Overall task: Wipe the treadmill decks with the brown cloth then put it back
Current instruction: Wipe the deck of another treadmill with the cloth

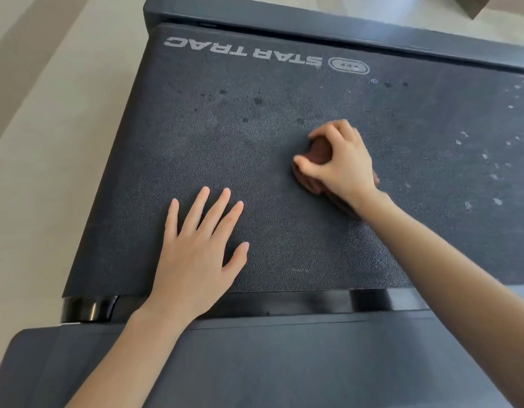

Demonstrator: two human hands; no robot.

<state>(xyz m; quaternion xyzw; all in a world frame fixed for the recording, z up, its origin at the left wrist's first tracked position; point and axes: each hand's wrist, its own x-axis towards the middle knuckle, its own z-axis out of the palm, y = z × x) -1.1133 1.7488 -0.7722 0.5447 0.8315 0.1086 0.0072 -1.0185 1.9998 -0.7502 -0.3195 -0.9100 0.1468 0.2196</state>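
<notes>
The dark treadmill deck (213,148) fills the middle of the head view, its belt marked "STAR TRAC" near the far edge. My right hand (340,163) grips the bunched brown cloth (319,150) and holds it down on the belt right of centre. Most of the cloth is hidden under that hand. My left hand (200,245) lies flat on the belt near its front edge, fingers spread and straight, holding nothing. Dark spots dot the belt beyond the cloth, and pale specks lie at the far right.
A dark side rail (299,357) runs along the near edge under my forearms. A second rail (343,28) borders the far side. Pale floor (49,128) lies to the left. A brown corner of some object (472,4) shows at the top right.
</notes>
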